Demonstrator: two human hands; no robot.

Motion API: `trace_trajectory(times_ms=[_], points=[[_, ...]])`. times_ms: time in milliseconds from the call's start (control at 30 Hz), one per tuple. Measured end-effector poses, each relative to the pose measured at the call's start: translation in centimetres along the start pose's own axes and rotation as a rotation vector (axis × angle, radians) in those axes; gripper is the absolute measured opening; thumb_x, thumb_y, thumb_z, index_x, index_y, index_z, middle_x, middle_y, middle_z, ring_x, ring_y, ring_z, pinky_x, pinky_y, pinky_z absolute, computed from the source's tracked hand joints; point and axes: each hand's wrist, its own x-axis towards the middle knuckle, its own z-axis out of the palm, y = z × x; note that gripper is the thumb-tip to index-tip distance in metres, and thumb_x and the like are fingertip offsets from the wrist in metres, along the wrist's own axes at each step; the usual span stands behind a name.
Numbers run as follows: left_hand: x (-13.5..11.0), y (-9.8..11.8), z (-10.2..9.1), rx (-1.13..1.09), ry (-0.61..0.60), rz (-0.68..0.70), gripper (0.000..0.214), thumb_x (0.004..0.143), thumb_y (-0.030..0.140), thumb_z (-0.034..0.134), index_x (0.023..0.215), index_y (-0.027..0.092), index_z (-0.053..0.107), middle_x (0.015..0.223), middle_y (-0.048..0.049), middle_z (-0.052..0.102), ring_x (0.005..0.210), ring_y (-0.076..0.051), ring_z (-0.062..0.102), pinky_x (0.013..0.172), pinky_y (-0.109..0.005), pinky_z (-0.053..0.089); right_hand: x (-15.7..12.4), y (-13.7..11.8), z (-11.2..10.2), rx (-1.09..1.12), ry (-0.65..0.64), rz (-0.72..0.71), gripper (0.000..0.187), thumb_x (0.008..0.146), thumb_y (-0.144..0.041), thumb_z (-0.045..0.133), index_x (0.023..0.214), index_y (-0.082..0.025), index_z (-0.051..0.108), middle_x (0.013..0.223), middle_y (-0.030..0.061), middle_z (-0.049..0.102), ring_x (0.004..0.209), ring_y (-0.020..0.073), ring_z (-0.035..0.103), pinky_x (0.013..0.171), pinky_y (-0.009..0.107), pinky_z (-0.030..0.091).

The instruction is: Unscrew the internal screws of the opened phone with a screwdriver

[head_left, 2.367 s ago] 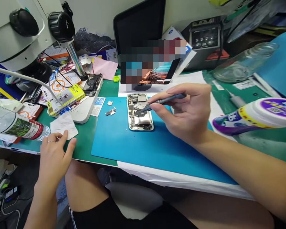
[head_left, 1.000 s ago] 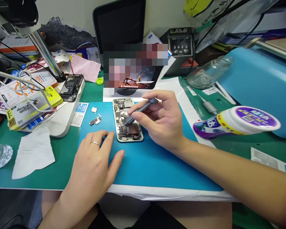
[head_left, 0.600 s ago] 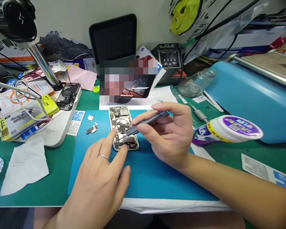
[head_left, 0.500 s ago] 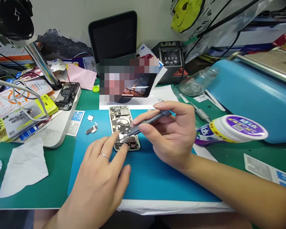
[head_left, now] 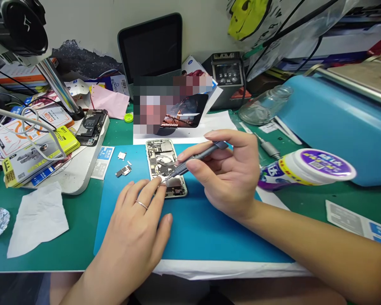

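Note:
An opened phone (head_left: 160, 159) lies on the blue mat (head_left: 193, 237), its inner parts bare. My right hand (head_left: 230, 178) grips a grey screwdriver (head_left: 197, 160) between thumb and fingers, the shaft slanting down left over the phone. Stretched out flat, my left hand (head_left: 136, 224) rests its fingertips on the phone's lower left part, close to the driver's tip. Those fingertips hide the exact spot where the tip ends. Left of the phone lie small metal parts, among them a dark bracket (head_left: 123, 171) and a silvery plate (head_left: 121, 156).
Behind the phone a second phone (head_left: 187, 111) stands playing video. A white-lidded tub (head_left: 307, 167) leans right of my right hand, near a glass jar (head_left: 266, 106). At left, a white platform (head_left: 79, 182) bears boxes and another opened phone (head_left: 91, 127); a paper tissue (head_left: 38, 220) lies in front.
My left fingertips have shifted up along the phone's left side, toward the screwdriver tip, uncovering its lower end. The screwdriver's tip sits slightly higher on the phone.

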Motion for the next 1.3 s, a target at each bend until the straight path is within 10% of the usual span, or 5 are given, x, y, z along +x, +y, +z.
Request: trace_trajectory(times_ms=[1300], points=[[-0.15,0.18,0.05,0.022,-0.053,-0.026,0.046,0.105,0.029,0.044,0.147,0.012,0.044,0.157,-0.0133,0.046,0.138,-0.031,0.047,0.12,-0.062,0.032,-0.08,0.25,-0.3,0.053,-0.03,0.041,0.04,0.086,-0.009,0.073,0.118,-0.029,0.057,0.088,-0.0031,0.071,0.08,0.0126,0.076,0.071,0.024,0.066]])
